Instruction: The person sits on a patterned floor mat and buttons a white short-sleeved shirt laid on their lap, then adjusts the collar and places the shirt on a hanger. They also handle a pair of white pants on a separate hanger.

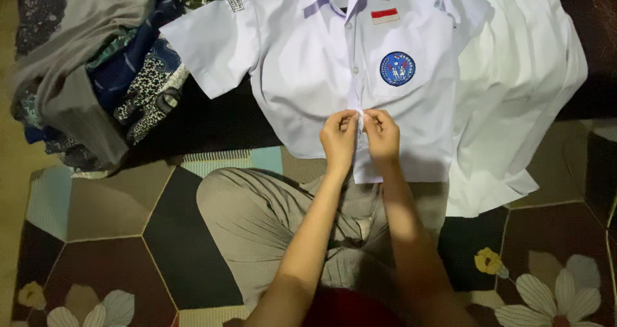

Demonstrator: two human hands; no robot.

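Fingers: the left hand (339,137) and the right hand (382,136) meet fingertip to fingertip at the front placket of a white short-sleeved cotton school shirt (315,76), each hand closed in a tight pinch on an edge of the placket fabric, thumbs and forefingers pressed together with almost no gap between the two hands; whether a button lies between the fingertips cannot be told. The pinch sits low on the shirt, near its bottom hem, at the middle of the scene. Shirt: laid flat, front up, collar at the far edge, hem toward the person; it carries a round blue embroidered badge (397,68) on the chest pocket, to the right of the placket, and a small red-and-white rectangular patch (385,16) farther up, near the collar. Beneath it and to the right: a second white garment (520,89), partly covered by the shirt, spreading toward the near right. Far left: a heap of crumpled clothes in grey, dark blue and patterned cloth (96,63). Near: the person's crossed legs in beige trousers (257,218), with both forearms reaching over them. Underneath everything: a patterned floor mat with brown and dark hexagons and pale flowers (109,224).
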